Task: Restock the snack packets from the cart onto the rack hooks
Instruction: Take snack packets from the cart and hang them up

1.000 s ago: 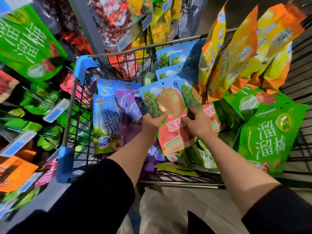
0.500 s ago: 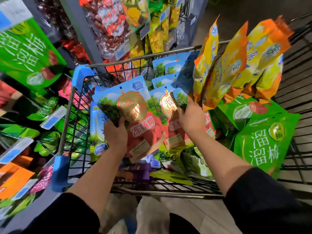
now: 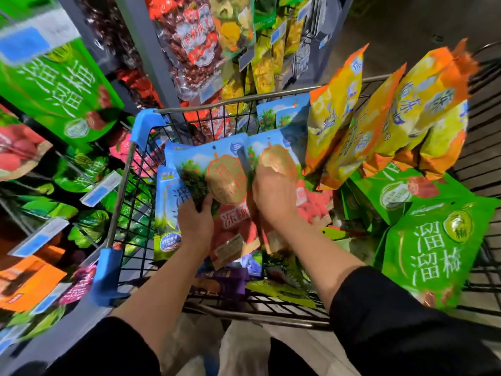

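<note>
My left hand [image 3: 195, 226] grips a blue-and-red snack packet [image 3: 225, 191] by its lower left edge, fingers closed around it above the cart [image 3: 119, 191]. My right hand [image 3: 273, 196] presses on a matching packet [image 3: 279, 156] just beside it; its hold I cannot tell. Farther back, yellow packets [image 3: 379, 126] lean inside the cart, and beyond hangs the rack [image 3: 206, 44].

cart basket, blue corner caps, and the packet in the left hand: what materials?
Cart basket: thin dark metal wire grid, likely coated steel; top rail looks bare grey.
Blue corner caps: moulded plastic, matte, by their solid colour and rounded edges.
Packet in the left hand: glossy printed plastic film; it shows sheen and flexes.
</note>
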Available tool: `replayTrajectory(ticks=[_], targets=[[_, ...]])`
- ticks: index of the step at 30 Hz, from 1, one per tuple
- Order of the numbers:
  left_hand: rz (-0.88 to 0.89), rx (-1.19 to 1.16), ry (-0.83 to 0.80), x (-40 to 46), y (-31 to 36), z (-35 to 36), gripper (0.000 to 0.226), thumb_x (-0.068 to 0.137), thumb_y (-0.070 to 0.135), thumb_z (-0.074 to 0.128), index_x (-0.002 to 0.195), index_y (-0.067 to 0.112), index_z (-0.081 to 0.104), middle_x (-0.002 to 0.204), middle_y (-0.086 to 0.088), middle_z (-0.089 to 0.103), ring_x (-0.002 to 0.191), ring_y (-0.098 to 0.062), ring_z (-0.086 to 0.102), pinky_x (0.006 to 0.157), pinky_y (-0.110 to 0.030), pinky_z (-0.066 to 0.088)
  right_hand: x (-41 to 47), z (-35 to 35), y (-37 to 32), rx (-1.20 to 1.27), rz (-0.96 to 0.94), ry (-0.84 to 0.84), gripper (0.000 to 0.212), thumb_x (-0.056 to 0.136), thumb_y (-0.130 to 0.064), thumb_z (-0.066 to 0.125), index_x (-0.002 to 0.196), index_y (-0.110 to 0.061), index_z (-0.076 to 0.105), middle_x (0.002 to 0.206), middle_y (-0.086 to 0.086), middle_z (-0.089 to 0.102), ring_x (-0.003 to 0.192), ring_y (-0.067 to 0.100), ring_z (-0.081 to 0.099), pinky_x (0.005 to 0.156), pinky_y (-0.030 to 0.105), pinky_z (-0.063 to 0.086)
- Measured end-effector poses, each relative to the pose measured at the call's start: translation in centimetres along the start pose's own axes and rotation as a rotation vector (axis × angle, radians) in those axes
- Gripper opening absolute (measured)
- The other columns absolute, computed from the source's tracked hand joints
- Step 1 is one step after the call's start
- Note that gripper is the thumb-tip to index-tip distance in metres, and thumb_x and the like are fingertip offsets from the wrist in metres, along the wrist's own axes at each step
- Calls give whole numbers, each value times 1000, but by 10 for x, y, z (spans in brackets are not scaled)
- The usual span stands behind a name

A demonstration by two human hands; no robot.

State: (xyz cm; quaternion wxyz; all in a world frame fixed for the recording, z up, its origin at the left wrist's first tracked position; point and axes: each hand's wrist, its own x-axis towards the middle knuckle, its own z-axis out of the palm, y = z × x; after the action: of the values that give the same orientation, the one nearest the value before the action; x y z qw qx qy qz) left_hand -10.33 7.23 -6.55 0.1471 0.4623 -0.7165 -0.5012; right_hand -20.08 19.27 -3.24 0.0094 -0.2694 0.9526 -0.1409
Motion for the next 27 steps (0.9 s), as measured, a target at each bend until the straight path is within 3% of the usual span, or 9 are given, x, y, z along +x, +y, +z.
replayTrajectory(ticks=[3,6,9,12,16,18,21,24,27], targets=[[-13,-22,-6,-2,2,-2,32,95,25,58,112,-1,62,113,-22,63,105,-34,59,89,-41,45,8,13,-20,238,-10,-19,30,93,-27,42,92,-7,66,91,22,63,88,40,59,78,47,47],[-15,-51,-22,1,-3,-7,31,96,22,56,120,2,60,121,-16,62,111,-29,57,95,-40,44,15,25,-2,205,180,-18,34,88,-27,54,115,-7,58,116,21,54,112,40,49,96,47,40],[-51,-116,-48,0,-1,-10,32,97,19,55,125,3,57,117,-6,59,106,-19,54,88,-28,40,25,23,20,307,476,-156,67,82,-49,67,125,-2,46,126,24,51,121,40,44,97,45,37],[-108,-211,-61,-1,1,-11,27,97,19,55,121,9,58,113,-3,60,103,-20,56,86,-30,43,44,17,22,401,594,-152,74,69,-69,69,114,-11,60,117,19,63,114,38,55,93,47,47],[-150,-231,-81,3,-1,-20,33,97,23,55,123,4,59,119,-11,64,108,-28,60,98,-45,47,56,19,23,409,636,-248,77,60,-70,75,109,-13,62,118,7,63,112,33,57,97,49,44],[-167,-255,-79,4,0,-26,25,97,22,54,114,7,63,111,-11,66,98,-25,61,93,-46,50,56,24,26,525,622,-232,67,59,-60,82,101,-11,66,102,4,66,95,25,62,85,40,49],[-178,-334,-74,2,6,-34,13,98,18,52,92,19,64,98,-11,65,87,-23,59,81,-41,51,48,28,24,906,617,-177,29,75,-19,83,66,-15,55,48,-14,56,44,1,49,49,20,42],[-141,-333,-42,1,12,-41,20,98,23,53,105,8,65,103,-16,66,94,-29,62,86,-46,51,40,15,10,933,394,-158,44,86,-13,71,54,-19,41,32,-13,37,32,2,29,42,21,26],[-83,-359,33,4,29,-61,17,96,29,55,91,15,63,87,-9,67,80,-21,62,81,-37,53,43,-10,-12,936,178,-138,40,92,-16,63,57,-22,46,37,-13,40,36,1,31,45,18,25]])
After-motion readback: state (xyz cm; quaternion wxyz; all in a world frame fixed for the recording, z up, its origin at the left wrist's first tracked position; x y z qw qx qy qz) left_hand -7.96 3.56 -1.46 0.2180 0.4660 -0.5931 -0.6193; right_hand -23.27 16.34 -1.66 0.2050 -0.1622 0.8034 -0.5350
